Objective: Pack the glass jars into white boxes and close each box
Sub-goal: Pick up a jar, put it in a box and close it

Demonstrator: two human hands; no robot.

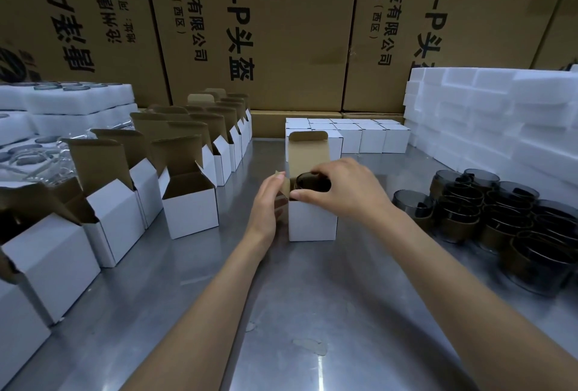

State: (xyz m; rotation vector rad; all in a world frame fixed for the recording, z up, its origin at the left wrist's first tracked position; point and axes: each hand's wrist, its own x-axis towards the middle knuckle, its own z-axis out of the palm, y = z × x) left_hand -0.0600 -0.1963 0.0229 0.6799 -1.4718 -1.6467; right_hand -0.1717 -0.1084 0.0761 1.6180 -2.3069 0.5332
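Head view: at the centre of the steel table, the right hand [344,190] grips a dark smoked glass jar [312,183], upright and half sunk in the open white cardboard box [312,218]. The left hand [269,200], fingers straight, presses the box's left side flap.

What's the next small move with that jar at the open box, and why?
Probably lower the jar fully into the white box and let go. The right hand grips its rim at the box mouth, the left hand steadies the side flap, and the lid stands open.
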